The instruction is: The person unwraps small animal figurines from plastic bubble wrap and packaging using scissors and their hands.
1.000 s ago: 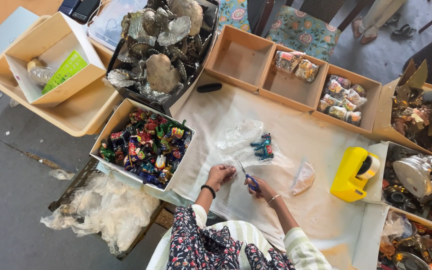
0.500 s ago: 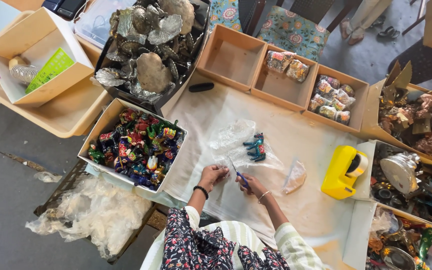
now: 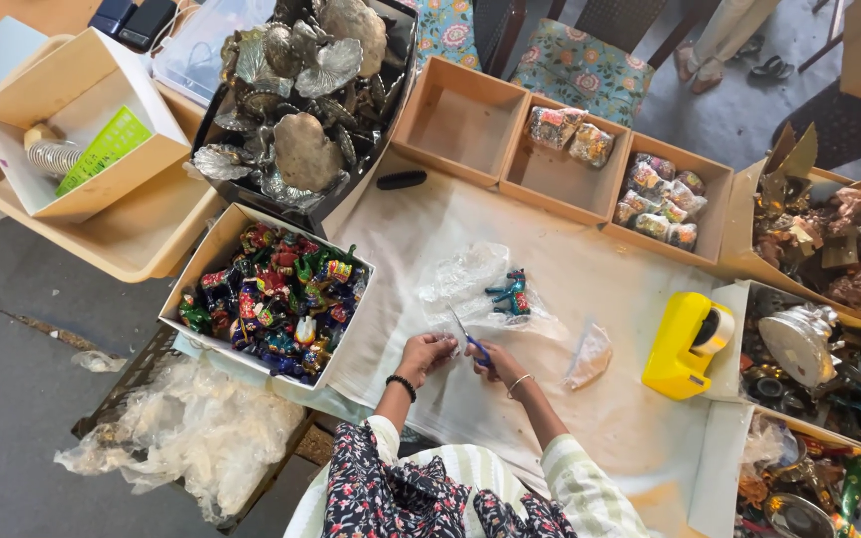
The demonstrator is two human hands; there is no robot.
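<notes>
My right hand (image 3: 491, 358) grips small blue-handled scissors (image 3: 470, 342), blades pointing up and left. My left hand (image 3: 425, 351) is closed right beside them, pinching the near edge of a clear plastic sheet (image 3: 470, 274) spread on the white-covered table (image 3: 570, 279). A small blue painted animal figurine (image 3: 509, 295) lies on that plastic just beyond the scissors. Both hands sit at the near edge of the table, almost touching each other.
A box of colourful painted figurines (image 3: 271, 291) stands at left, a black tray of silvery metal pieces (image 3: 301, 100) behind it. Three wooden boxes (image 3: 560, 149) line the far edge. A yellow tape dispenser (image 3: 688, 346) sits at right, a small plastic bag (image 3: 590, 355) near it.
My hands have drawn closer together with the scissors at the plastic's edge. The camera view shifted slightly; the figurine and boxes stay put.
</notes>
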